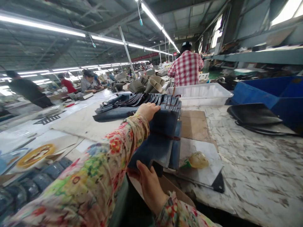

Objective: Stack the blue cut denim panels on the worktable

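A dark blue leather-like panel (153,143) slopes down toward me over the table's near edge. My left hand (148,111) curls its fingers over the panel's far end, beside a stack of similar pieces. At the near end my right hand (151,186) grips the panel, thumb on top and the other fingers hidden below. Behind my left hand lies a row of overlapping dark blue pieces with strap-like edges (163,100). Under the panel's right side, another blue piece (175,146) shows.
A white plastic bin (201,93) and a blue bin (258,94) stand at the back right. A black leather piece (255,114) lies before them. At right sits a yellowish tape roll (199,160); at left, a yellow ring (35,155). A person in a checked shirt (187,67) faces away ahead.
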Demonstrator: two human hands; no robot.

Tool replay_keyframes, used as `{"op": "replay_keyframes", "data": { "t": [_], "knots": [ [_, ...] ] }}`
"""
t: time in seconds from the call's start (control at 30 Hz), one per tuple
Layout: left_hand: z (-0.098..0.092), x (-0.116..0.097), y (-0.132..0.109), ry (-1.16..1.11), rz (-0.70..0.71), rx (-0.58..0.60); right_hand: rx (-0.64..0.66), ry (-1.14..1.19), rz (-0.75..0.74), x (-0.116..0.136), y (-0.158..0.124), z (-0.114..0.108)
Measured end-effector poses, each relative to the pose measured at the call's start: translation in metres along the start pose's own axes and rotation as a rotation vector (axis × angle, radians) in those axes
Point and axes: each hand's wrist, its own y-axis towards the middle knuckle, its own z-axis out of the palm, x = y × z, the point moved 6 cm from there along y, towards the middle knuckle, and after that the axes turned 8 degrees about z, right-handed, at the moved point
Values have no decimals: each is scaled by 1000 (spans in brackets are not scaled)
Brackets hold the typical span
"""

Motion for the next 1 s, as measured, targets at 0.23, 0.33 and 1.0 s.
{"op": "replay_keyframes", "data": {
  "t": [0.23,0.33,1.0],
  "knots": [
    [96,-18,-6,-193,-112,111,3,-147,-15,-7,7,-20],
    [80,-28,-19,-228,-93,116,-30,-217,-28,-3,6,-22],
    [-45,-71,-630,-459,-1271,289,176,-701,469,-33,-13,-22]
  ]
}}
